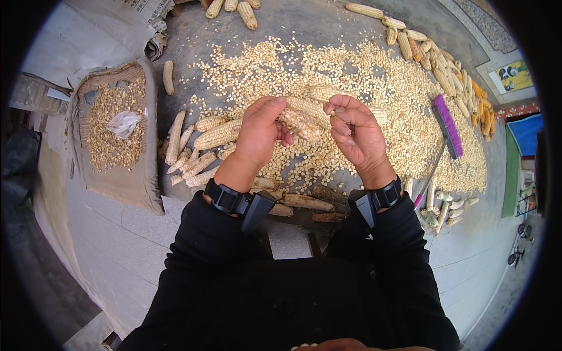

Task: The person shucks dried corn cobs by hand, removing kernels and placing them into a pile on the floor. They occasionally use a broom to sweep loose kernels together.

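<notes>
My left hand (263,131) grips one end of a partly shelled corn cob (300,123), whose other end tilts toward my right. Opposite it, my right hand (356,129) is raised with thumb and forefinger pinched on a small pale piece, apparently a corn kernel (332,112). Whole pale ears lie beyond both hands, one of them (331,93) on top of the loose kernels (377,79) spread over the grey floor. Beside my left wrist rest an unshelled ear (218,134) and several bare cobs (199,165).
A woven scoop basket (151,131) with kernel debris and a plastic bag stands at the left. A purple-bristled broom (448,127) lies on the kernels at the right. Ears of corn (443,72) are heaped at the upper right. Several stripped cobs (307,202) lie near my knees.
</notes>
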Available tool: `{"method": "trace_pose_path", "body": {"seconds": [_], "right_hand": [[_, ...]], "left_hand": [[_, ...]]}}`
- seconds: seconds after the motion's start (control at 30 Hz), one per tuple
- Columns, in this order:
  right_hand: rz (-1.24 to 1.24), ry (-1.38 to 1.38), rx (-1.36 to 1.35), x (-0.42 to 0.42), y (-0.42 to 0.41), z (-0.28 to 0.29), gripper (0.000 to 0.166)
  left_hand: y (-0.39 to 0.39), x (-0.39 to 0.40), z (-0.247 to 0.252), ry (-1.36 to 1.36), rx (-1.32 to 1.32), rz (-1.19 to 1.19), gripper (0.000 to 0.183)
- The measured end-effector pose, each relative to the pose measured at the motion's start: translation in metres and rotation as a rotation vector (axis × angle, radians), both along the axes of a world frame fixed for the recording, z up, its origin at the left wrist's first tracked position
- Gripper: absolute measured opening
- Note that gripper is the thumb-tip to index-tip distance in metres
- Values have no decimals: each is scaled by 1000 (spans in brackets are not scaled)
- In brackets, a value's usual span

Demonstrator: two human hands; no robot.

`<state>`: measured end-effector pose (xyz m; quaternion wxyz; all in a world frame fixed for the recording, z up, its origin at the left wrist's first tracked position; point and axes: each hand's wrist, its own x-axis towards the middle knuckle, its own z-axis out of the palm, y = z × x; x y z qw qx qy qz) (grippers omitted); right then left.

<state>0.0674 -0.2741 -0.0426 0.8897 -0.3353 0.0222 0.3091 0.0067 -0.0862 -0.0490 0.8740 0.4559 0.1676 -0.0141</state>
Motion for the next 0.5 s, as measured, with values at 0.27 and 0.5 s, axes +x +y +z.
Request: {"method": "trace_pose_path", "body": {"seconds": [0.27, 0.5], "right_hand": [[-52, -94, -122, -2, 4, -3, 18], [55, -182, -395, -13, 13, 2, 7]], "left_hand": [[2, -1, -1, -1, 27, -26, 23], [-1, 0, -1, 14, 32, 38, 25]]}}
